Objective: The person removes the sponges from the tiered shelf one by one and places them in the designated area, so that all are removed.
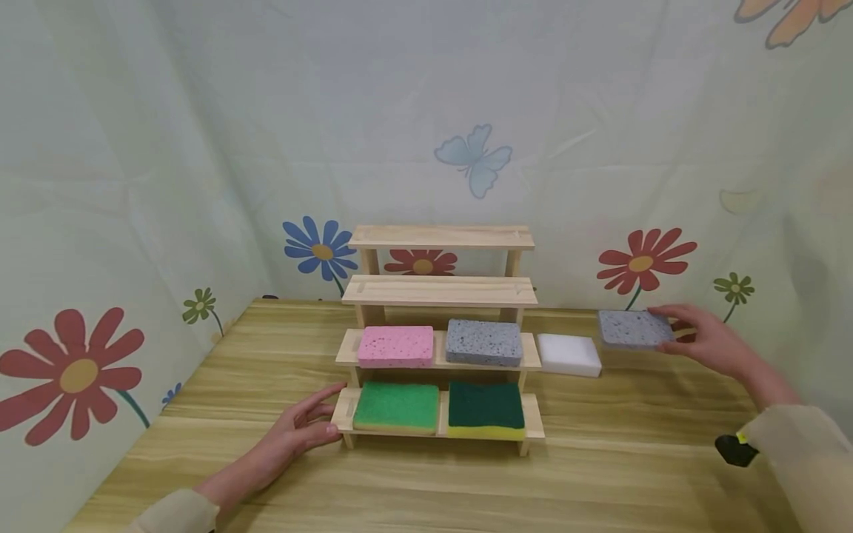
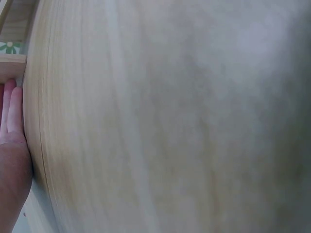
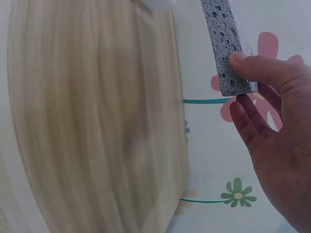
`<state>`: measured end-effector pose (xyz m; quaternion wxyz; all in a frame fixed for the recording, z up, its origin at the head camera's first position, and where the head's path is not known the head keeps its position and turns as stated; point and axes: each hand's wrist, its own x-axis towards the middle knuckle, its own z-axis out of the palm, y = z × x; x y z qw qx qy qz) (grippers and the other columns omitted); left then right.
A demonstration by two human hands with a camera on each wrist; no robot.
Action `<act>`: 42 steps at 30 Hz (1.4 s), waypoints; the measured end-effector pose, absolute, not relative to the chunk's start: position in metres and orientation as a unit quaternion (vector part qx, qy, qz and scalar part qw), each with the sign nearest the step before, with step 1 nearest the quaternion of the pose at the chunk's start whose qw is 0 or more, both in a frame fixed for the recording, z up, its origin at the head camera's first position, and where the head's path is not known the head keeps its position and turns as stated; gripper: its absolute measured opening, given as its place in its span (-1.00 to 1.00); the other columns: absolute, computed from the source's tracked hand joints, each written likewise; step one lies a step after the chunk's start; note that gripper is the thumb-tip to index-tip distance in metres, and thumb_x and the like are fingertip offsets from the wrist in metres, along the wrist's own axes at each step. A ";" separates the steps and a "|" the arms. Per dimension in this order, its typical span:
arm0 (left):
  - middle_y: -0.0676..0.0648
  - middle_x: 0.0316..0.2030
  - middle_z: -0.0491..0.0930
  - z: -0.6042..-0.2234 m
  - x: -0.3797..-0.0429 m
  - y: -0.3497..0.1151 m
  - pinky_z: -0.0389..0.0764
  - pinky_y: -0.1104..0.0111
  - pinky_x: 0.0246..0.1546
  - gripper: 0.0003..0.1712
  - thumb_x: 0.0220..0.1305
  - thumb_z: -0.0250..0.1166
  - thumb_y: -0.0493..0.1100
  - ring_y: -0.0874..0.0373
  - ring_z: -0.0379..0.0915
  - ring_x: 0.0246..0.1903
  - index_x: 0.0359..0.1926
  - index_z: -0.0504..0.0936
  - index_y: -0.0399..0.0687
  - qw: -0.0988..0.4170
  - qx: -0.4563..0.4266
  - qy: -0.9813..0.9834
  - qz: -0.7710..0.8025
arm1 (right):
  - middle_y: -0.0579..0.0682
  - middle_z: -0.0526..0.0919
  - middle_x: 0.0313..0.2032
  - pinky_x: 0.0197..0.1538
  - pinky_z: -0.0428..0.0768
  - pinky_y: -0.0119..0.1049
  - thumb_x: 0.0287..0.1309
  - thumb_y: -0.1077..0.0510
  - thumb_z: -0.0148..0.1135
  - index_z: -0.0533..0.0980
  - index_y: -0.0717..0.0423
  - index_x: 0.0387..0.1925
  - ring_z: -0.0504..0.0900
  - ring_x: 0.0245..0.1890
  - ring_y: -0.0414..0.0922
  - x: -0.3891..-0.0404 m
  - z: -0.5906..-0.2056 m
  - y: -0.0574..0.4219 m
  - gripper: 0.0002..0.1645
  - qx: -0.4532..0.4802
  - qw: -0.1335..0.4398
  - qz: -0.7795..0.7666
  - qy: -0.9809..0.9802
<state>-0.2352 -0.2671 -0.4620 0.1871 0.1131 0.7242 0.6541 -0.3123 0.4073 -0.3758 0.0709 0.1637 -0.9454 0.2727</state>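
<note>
On the right, my right hand (image 1: 709, 340) pinches a speckled grey sponge (image 1: 633, 329) by its right end. In the right wrist view the thumb presses the holed side of this sponge (image 3: 226, 43), which is held up off the table. My left hand (image 1: 293, 433) rests at the left end of the lowest step of a wooden tiered stand (image 1: 443, 420), its fairly straight fingers touching the wood. That step carries a green sponge (image 1: 396, 406) and a dark green and yellow sponge (image 1: 485, 409). One step higher lie a pink sponge (image 1: 396, 346) and another grey sponge (image 1: 483, 342).
A white sponge (image 1: 569, 354) lies on the wooden table (image 1: 600, 474) just right of the stand, left of the held sponge. Above the sponges are two bare upper steps (image 1: 440, 290). A flowered cloth (image 1: 566, 163) hangs behind the table. A small black object (image 1: 736, 449) shows by the right sleeve.
</note>
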 end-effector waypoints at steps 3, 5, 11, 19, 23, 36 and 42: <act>-0.16 0.28 0.41 -0.462 -0.235 -0.267 0.59 0.31 0.19 -0.21 0.42 0.16 -0.18 0.22 0.50 0.17 0.56 0.03 0.10 0.187 0.113 0.726 0.653 | 0.38 0.39 0.22 -0.21 0.53 -0.60 0.12 0.14 0.42 0.35 0.27 0.34 0.54 0.00 0.28 -0.313 -0.381 0.410 -0.22 0.161 0.071 0.268 -0.947; -0.18 0.30 0.39 -0.461 -0.235 -0.267 0.59 0.31 0.19 -0.21 0.42 0.16 -0.18 0.22 0.50 0.17 0.56 0.03 0.10 0.187 0.113 0.726 0.652 | 0.39 0.39 0.22 -0.21 0.54 -0.57 0.11 0.13 0.43 0.35 0.26 0.34 0.54 0.00 0.29 -0.313 -0.384 0.411 -0.21 0.160 0.066 0.265 -0.949; -0.17 0.29 0.39 -0.461 -0.234 -0.266 0.59 0.31 0.18 -0.20 0.42 0.16 -0.19 0.22 0.50 0.17 0.56 0.01 0.06 0.186 0.111 0.726 0.652 | 0.36 0.39 0.18 -0.23 0.56 -0.58 0.12 0.15 0.43 0.36 0.30 0.31 0.57 -0.11 -0.22 -0.312 -0.392 0.416 -0.23 0.170 0.071 0.278 -0.943; -0.15 0.28 0.40 -0.460 -0.234 -0.266 0.59 0.31 0.19 -0.20 0.42 0.16 -0.18 0.22 0.50 0.17 0.56 0.01 0.07 0.186 0.109 0.728 0.651 | 0.41 0.37 0.24 -0.22 0.56 -0.55 0.14 0.12 0.41 0.35 0.31 0.32 0.56 -0.02 0.23 -0.315 -0.403 0.418 -0.23 0.149 0.038 0.274 -0.949; -0.15 0.28 0.41 -0.459 -0.233 -0.266 0.59 0.32 0.18 -0.20 0.42 0.16 -0.18 0.23 0.50 0.17 0.56 0.02 0.09 0.186 0.109 0.728 0.651 | 0.44 0.45 0.20 -0.20 0.62 -0.49 0.09 0.17 0.44 0.40 0.38 0.26 0.62 -0.08 0.04 -0.318 -0.411 0.423 -0.26 0.175 0.051 0.267 -0.946; -0.16 0.28 0.41 -0.459 -0.232 -0.265 0.59 0.34 0.18 -0.21 0.42 0.15 -0.18 0.22 0.49 0.17 0.56 0.03 0.10 0.188 0.113 0.728 0.650 | 0.43 0.49 0.18 -0.07 0.64 -0.13 0.08 0.13 0.43 0.42 0.34 0.26 0.58 -0.01 0.27 -0.321 -0.426 0.424 -0.26 0.165 0.007 0.243 -0.956; -0.17 0.26 0.43 -0.459 -0.232 -0.266 0.59 0.33 0.19 -0.22 0.42 0.14 -0.17 0.20 0.50 0.17 0.56 0.03 0.11 0.187 0.112 0.731 0.647 | 0.44 0.46 0.18 -0.03 0.62 0.03 0.11 0.18 0.37 0.38 0.37 0.28 0.54 0.00 0.26 -0.323 -0.425 0.422 -0.27 0.166 -0.034 0.250 -0.953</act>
